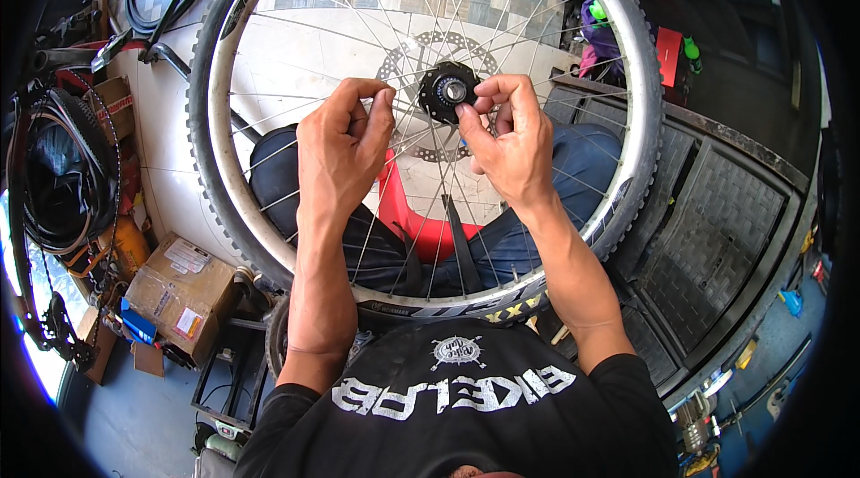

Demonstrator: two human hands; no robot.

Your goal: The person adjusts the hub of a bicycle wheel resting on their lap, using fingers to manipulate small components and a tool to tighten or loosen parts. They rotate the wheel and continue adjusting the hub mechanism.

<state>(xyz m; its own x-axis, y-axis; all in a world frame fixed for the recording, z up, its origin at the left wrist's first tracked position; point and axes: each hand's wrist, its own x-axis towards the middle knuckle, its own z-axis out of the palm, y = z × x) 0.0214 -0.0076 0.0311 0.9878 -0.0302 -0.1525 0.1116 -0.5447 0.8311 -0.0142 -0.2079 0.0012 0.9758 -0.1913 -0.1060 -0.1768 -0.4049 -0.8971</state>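
Note:
A bicycle wheel (219, 102) with a knobby black tyre and a pale rim lies across my lap, its spokes running in to a black hub (436, 108). A round metal end shows at the hub's centre. My right hand (515, 133) has thumb and forefinger closed at the hub's right edge, the thumb tip close to that metal end. Just left of the hub, apart from it, my left hand (348, 133) is held in a pinch. Whatever may be between those fingertips is too small to name. A perforated brake disc (415, 45) shows behind the spokes.
Beneath the wheel is a red curved piece (433, 238) between my legs. A cardboard box (179, 294) stands at the left, below hanging tyres and chains (67, 173). Dark woven-pattern cabinets (717, 218) line the right. A red box (667, 55) sits beyond them.

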